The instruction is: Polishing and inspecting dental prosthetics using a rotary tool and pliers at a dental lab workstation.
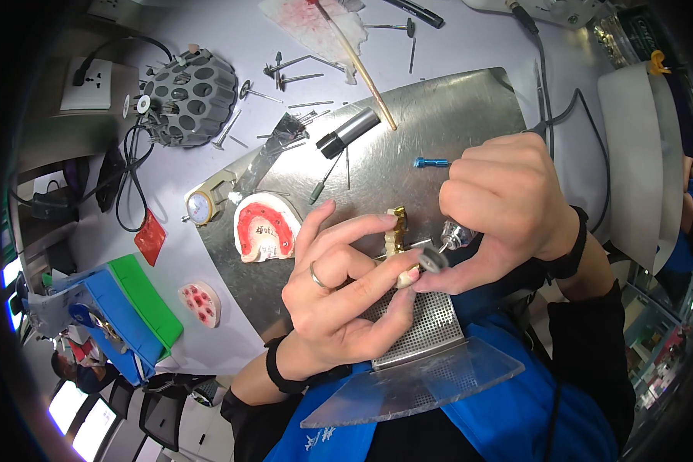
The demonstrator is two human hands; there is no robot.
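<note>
Grinding looked mid-way: at the plate's (470, 100) six o'clock edge, the left hand (339, 285) pinched the dental bridge (398, 231) while the right hand (508, 208) gripped the rotary handpiece (454, 235), its disc touching the bridge.

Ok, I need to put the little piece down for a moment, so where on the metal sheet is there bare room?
The metal sheet is bare at its far right corner, beyond the blue pin and above the right hand. A smaller free strip lies between the plaster jaw model and the left hand. The far left edge is crowded with burs and the black-tipped cylinder.
</note>
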